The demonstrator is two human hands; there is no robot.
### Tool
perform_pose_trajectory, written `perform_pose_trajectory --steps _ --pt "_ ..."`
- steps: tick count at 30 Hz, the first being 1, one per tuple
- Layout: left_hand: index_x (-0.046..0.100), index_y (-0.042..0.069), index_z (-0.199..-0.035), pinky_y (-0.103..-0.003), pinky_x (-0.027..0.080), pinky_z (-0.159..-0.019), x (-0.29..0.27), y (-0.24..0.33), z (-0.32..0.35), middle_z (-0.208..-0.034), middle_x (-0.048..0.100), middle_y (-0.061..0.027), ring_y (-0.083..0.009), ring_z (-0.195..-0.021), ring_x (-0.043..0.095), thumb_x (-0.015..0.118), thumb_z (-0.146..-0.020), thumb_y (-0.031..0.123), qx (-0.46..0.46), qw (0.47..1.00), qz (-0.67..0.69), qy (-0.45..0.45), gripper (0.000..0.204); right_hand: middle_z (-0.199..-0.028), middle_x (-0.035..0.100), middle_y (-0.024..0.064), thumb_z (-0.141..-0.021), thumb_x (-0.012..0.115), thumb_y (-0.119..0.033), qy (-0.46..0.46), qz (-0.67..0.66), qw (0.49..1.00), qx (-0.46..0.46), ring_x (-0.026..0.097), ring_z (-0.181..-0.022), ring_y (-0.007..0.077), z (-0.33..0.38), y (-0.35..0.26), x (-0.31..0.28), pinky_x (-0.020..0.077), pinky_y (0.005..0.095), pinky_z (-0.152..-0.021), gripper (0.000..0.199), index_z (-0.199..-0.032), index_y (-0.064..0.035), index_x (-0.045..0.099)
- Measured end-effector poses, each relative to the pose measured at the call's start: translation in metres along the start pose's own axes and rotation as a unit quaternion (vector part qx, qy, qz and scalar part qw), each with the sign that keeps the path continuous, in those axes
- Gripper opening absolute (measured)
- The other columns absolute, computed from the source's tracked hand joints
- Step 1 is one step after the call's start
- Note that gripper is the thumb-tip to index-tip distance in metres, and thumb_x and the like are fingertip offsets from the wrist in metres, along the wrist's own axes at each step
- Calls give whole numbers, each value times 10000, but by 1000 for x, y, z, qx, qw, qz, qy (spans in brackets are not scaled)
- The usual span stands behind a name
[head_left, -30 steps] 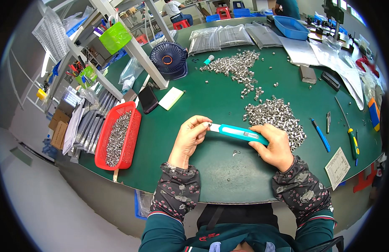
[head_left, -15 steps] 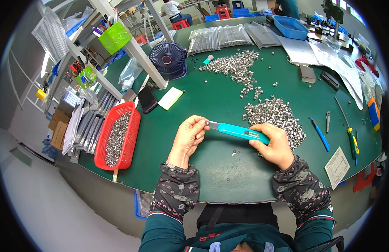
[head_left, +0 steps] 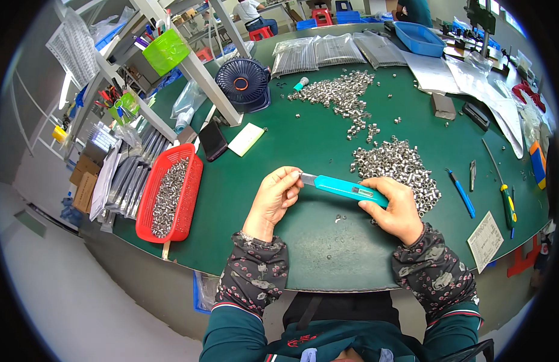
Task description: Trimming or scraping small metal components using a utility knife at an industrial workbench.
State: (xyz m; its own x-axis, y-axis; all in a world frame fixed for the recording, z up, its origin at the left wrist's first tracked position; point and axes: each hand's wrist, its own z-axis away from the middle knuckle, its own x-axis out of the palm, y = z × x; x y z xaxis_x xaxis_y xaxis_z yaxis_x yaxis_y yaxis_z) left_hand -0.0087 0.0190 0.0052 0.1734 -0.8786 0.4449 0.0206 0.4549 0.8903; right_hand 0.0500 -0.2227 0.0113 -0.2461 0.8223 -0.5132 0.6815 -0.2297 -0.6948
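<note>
My right hand (head_left: 393, 208) is wrapped round the teal handle of a utility knife (head_left: 346, 189), whose blade points left. My left hand (head_left: 274, 196) is pinched shut at the blade's tip. Its fingertips hold a small metal ring, mostly hidden by thumb and forefinger, with the blade against or very close to it. Just beyond my right hand lies a heap of small silver metal rings (head_left: 395, 169). A second, looser spread of rings (head_left: 337, 93) reaches farther back. On the left, a red plastic basket (head_left: 192, 208) holds many more. A few thin shavings (head_left: 340, 218) lie below the knife.
A dark fan (head_left: 242, 81), a phone (head_left: 213, 142) and a yellow notepad (head_left: 246, 139) stand at the left by a shelf post. To the right lie a blue pen-like tool (head_left: 461, 193), a screwdriver (head_left: 507, 205) and a paper slip (head_left: 485, 241). Bagged rods (head_left: 293, 56) line the back.
The knife and left fingertips have shifted very slightly; the ring, visible before at the fingertips, is now more covered. Both grips stay the same.
</note>
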Motion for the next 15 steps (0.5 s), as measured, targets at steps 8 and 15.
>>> perform_pose_trajectory --steps 8,15 --pt "539 26 -852 -137 250 -342 -2 1 1 -692 533 -29 -29 -474 386 539 -830 110 3 1000 10 -3 86 -786 590 121 -649 662 -141 -10 -4 1000 -4 584 -686 279 0 1 -1 461 339 -606 276 -892 -29 591" --pt "542 17 -874 -129 256 -354 -5 8 2 -708 546 -41 -22 -460 365 545 -815 68 -17 993 -114 -14 78 -726 559 104 -645 662 -134 -12 38 998 -49 559 -638 280 -2 1 -5 443 347 -569 267 -883 -45 581"
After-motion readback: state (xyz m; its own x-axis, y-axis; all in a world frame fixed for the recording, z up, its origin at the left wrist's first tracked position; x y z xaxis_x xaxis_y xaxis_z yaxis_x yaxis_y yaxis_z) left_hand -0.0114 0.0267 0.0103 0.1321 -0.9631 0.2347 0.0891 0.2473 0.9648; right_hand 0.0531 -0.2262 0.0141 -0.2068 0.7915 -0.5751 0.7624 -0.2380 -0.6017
